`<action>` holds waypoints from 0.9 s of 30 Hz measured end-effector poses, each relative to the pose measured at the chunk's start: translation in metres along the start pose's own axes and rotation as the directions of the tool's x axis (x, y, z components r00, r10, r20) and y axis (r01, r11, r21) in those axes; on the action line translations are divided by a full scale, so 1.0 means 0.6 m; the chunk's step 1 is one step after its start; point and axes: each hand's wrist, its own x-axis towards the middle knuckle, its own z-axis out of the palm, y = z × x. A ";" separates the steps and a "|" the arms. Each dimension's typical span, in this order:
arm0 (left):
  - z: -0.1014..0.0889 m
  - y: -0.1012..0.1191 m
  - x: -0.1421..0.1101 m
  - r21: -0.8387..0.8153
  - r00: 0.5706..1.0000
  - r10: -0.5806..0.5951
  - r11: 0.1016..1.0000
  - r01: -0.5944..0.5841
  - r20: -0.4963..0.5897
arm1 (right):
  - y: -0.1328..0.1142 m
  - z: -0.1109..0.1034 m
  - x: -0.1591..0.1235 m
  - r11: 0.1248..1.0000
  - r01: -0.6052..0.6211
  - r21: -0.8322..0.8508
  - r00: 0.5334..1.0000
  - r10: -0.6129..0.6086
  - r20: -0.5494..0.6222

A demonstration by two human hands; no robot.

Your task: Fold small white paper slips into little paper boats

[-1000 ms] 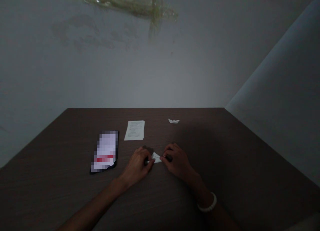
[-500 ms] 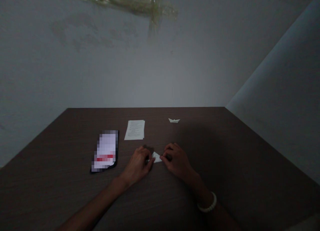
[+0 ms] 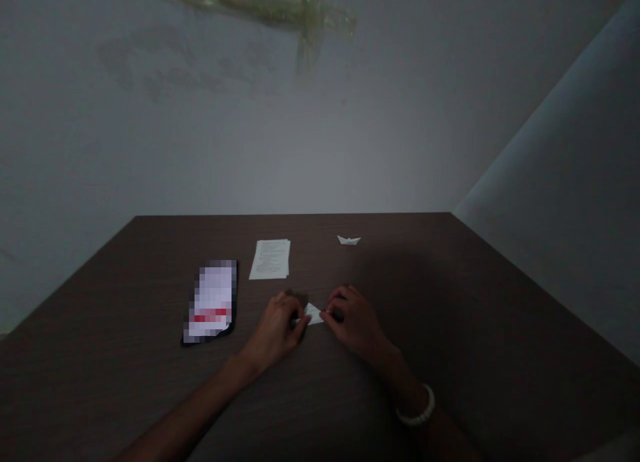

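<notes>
Because the folded paper is small and thin, it should be nearly weightless, stiffer where its layers stack, and easy to crease or tear under a hard pull. Its side ends look like the best holds: the fingers of the left hand pinch one, and those of the right hand pinch the other, low over the counter; whether it touches, I cannot tell. Beyond it sits a paper boat.

Dim light is strongest on the central wall, while soft shadow darkens the table right of centre.
</notes>
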 end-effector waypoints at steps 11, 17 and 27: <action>-0.002 -0.001 -0.006 0.003 1.000 0.018 1.000 -0.018 -0.010 | -0.011 -0.006 -0.004 0.991 0.122 -0.050 0.992 -0.120 0.035; -0.008 -0.003 -0.007 0.019 1.000 -0.001 1.000 0.001 0.011 | -0.011 -0.005 -0.004 0.988 0.149 -0.052 0.985 -0.143 0.091; -0.018 0.002 -0.006 -0.006 1.000 -0.024 1.000 0.024 0.019 | -0.003 -0.003 -0.006 0.973 0.232 -0.009 0.959 -0.227 0.167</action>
